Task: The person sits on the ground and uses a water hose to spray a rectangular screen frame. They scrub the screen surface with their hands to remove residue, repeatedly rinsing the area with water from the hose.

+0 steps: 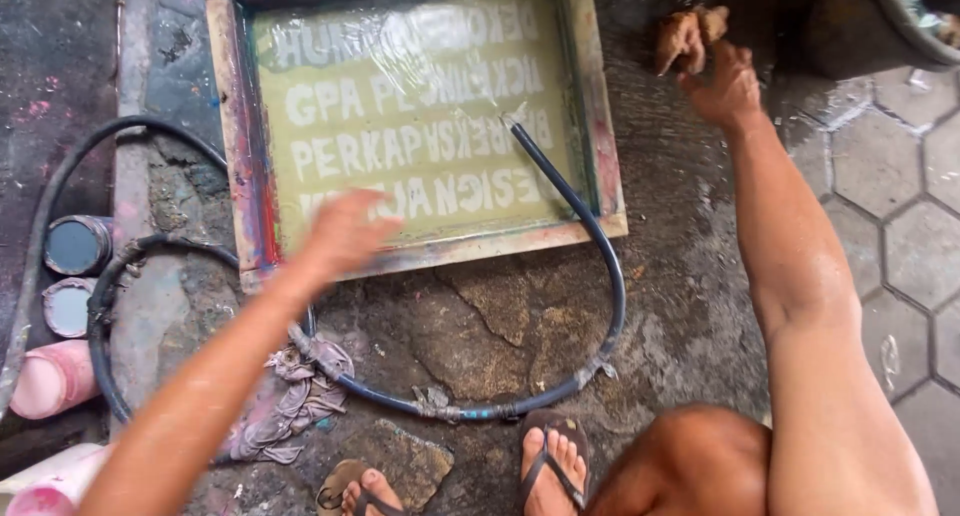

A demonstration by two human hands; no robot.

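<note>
The right hand (722,81) is closed around a brown sponge (688,33) at the far right, just off the frame's corner. The left hand (345,231), blurred, hovers over the near-left edge of the wooden screen-printing frame (598,106) lying flat on the wet ground; whether its fingers are spread or curled I cannot tell. A dark hose (600,266) sprays water onto the mesh. The sponge looks soft, light and soaked. The frame seems stiff but slippery, its mesh delicate, so the wooden rails are the place to grip
</note>
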